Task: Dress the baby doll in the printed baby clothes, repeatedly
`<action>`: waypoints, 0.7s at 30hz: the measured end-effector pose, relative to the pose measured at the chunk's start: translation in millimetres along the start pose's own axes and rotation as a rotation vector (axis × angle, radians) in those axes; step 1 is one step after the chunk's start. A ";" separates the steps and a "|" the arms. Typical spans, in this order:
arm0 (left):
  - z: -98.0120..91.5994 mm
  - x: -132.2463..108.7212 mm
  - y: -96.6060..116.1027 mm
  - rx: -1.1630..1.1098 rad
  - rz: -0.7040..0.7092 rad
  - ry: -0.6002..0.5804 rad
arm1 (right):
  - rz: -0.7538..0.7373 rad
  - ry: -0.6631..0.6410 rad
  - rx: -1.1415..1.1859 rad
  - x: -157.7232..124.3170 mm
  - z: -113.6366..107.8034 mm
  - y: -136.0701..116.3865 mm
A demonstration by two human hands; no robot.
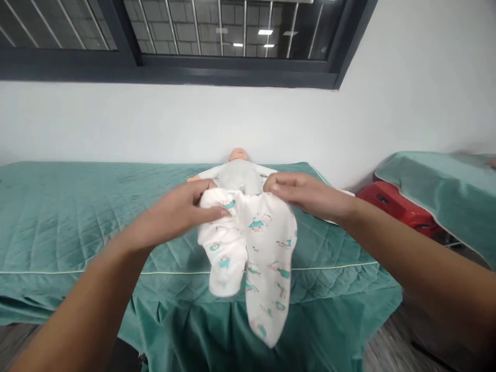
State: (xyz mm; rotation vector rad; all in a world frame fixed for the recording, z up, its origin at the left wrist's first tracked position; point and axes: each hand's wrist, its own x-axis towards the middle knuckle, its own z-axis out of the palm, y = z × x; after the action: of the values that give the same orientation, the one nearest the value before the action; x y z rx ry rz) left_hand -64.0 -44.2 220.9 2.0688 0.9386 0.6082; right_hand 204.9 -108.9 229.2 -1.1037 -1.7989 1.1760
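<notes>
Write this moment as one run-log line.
left hand: holds pants by top edge | right hand: holds other side of top edge | doll: lying on green cover, legs not visible

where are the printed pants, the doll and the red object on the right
Printed pants (268,253): head view, on the lower-hanging leg
Doll (241,174): head view, on its pale torso
Red object (399,207): head view, on its red shell

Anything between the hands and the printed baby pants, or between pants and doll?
Nothing visible. The left hand and right hand both grip the printed baby pants near the waist. No object shows between them and the baby doll, though the pants hide what is behind.
</notes>
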 end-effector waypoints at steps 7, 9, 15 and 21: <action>-30.9 25.3 38.0 0.017 0.045 -0.231 | -0.187 0.011 0.073 27.1 -8.5 -51.6; -31.2 31.9 39.3 -0.025 0.073 -0.247 | -0.232 0.019 0.081 30.3 -8.2 -60.0; -23.2 35.6 49.6 -0.047 0.196 -0.283 | -0.078 -0.089 -0.105 19.0 -0.1 -68.8; -31.4 23.2 63.8 0.166 0.157 -0.265 | 0.067 -0.164 -0.346 5.2 2.2 -70.7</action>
State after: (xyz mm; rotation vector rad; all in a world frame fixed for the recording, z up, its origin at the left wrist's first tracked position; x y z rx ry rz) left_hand -44.4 -39.6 292.8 2.3188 0.6983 0.3318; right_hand 181.8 -120.5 295.3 -1.3017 -2.1657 1.0418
